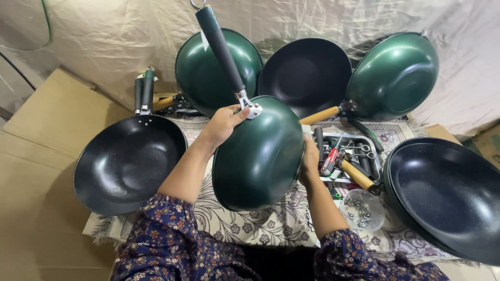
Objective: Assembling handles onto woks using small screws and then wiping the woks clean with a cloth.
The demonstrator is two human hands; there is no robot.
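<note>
Green wok (258, 153), underside up, black handle (221, 47) attached; left hand (224, 125) closed at handle bracket, right hand (311, 161) gripping rim. Tool tray (376, 156) beside.

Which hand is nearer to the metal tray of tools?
The right hand. It holds the rim of the green wok right beside the metal tray. The left hand grips the wok by its handle bracket, on the far side from the tray.

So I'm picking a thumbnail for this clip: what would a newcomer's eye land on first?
The glossy green wok held up bottom-out at centre, the left hand by its handle bracket and the right hand on its rim. More green woks lean against the back sheet, and black pans flank it on both sides.
</note>
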